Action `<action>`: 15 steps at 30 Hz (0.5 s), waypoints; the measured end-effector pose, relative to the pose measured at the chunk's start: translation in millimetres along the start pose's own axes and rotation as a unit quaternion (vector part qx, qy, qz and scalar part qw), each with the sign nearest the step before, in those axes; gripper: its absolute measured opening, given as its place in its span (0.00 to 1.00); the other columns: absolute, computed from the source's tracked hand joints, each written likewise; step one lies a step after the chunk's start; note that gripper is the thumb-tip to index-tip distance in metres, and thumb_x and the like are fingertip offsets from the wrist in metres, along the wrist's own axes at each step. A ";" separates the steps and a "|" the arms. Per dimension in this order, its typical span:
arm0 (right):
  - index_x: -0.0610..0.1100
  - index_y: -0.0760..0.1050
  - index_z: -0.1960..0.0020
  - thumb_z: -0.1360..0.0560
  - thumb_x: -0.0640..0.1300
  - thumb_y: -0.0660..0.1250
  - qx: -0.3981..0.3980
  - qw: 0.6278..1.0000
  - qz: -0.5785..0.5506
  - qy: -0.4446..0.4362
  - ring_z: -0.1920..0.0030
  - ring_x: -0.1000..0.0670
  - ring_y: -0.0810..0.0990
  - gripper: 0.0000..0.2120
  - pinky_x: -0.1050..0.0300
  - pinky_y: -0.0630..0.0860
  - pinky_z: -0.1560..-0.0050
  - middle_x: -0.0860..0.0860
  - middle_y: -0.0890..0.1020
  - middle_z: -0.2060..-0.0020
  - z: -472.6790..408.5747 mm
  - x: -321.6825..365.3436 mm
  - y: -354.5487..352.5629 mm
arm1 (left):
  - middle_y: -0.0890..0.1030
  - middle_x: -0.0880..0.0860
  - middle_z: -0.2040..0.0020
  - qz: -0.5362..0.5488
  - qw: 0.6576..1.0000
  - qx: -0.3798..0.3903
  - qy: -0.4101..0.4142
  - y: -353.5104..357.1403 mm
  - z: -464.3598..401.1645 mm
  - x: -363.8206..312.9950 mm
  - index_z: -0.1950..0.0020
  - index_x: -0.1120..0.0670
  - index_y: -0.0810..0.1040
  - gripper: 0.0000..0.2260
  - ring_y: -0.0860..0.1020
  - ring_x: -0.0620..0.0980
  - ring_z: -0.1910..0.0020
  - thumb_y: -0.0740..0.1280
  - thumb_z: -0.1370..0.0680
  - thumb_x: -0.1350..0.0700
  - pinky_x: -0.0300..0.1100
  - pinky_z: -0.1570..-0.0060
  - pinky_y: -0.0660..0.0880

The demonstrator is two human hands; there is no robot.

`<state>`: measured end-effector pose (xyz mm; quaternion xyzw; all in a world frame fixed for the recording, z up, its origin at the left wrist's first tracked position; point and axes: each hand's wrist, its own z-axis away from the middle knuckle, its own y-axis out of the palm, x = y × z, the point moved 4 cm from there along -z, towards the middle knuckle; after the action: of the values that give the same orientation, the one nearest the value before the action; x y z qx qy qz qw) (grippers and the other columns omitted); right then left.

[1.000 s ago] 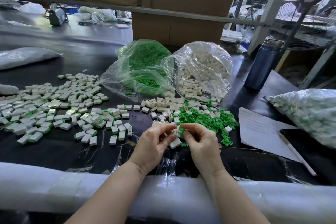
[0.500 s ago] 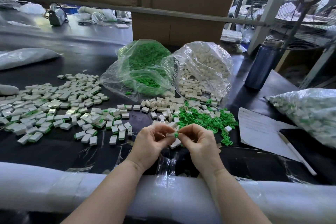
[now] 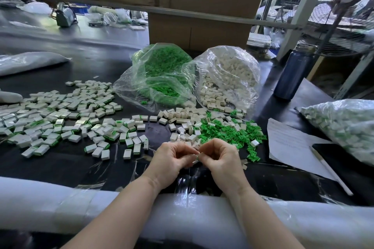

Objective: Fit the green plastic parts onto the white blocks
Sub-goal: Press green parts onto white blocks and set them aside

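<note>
My left hand (image 3: pixel 172 157) and my right hand (image 3: pixel 220 157) meet fingertip to fingertip near the table's front edge and pinch one small white block (image 3: pixel 196 157) between them; most of it is hidden by the fingers. Just behind the hands lie loose white blocks (image 3: pixel 182 116) and a heap of loose green parts (image 3: pixel 228 131). A wide spread of white blocks with green parts fitted (image 3: pixel 60 119) covers the left of the black table (image 3: pixel 60 166). Behind stand an open clear bag of green parts (image 3: pixel 162 75) and one of white blocks (image 3: pixel 224 79).
A dark blue bottle (image 3: pixel 293 75) stands at the right rear. A sheet of paper (image 3: pixel 291 143) with a pen (image 3: pixel 329 170) lies right, beside a full clear bag (image 3: pixel 344 123). White foam padding (image 3: pixel 60 200) runs along the front edge. Cardboard boxes (image 3: pixel 200 6) rise behind.
Both hands have drawn slightly nearer to me and closed tighter together. The green part seen at the fingertips half a second ago is hidden now.
</note>
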<state>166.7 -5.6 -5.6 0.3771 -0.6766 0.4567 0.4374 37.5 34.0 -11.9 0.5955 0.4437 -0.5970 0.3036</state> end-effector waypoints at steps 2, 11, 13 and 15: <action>0.39 0.78 0.62 0.32 0.29 0.71 0.001 1.000 0.012 0.003 0.64 0.52 0.78 0.06 0.63 0.77 0.61 0.45 0.81 0.66 0.0 -0.2 -0.3 | 0.79 0.51 0.65 -0.006 1.000 0.008 0.004 1.0 0.0 -0.5 0.56 0.63 0.81 0.05 0.77 0.37 0.69 0.68 0.28 0.69 0.30 0.63 0.74; 0.37 0.78 0.61 0.32 0.30 0.71 -0.014 0.997 -0.061 0.036 0.65 0.49 0.79 0.04 0.56 0.77 0.60 0.42 0.81 0.66 -0.9 -2.8 -2.8 | 0.80 0.52 0.62 0.007 0.999 0.011 0.034 2.2 0.2 0.6 0.53 0.55 0.79 0.07 0.79 0.43 0.62 0.69 0.27 0.66 0.34 0.57 0.76; 0.36 0.78 0.60 0.31 0.30 0.71 -0.018 0.995 -0.084 0.054 0.66 0.50 0.78 0.03 0.57 0.76 0.63 0.44 0.81 0.67 -0.9 -5.2 -3.4 | 0.81 0.55 0.60 0.005 0.999 0.017 0.042 2.2 0.1 1.8 0.53 0.54 0.77 0.10 0.80 0.48 0.59 0.69 0.28 0.68 0.37 0.53 0.77; 0.36 0.79 0.60 0.31 0.31 0.70 -0.016 0.993 -0.100 0.062 0.67 0.51 0.77 0.03 0.60 0.76 0.66 0.45 0.81 0.68 -0.5 -6.6 -3.5 | 0.82 0.58 0.58 -0.013 0.999 0.007 0.043 0.6 -0.8 2.9 0.54 0.54 0.77 0.10 0.81 0.50 0.58 0.70 0.29 0.68 0.39 0.52 0.78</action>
<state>172.2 -5.4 -10.7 0.4067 -0.6144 0.4225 0.5278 38.1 35.0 -14.8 0.6171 0.4597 -0.5777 0.2721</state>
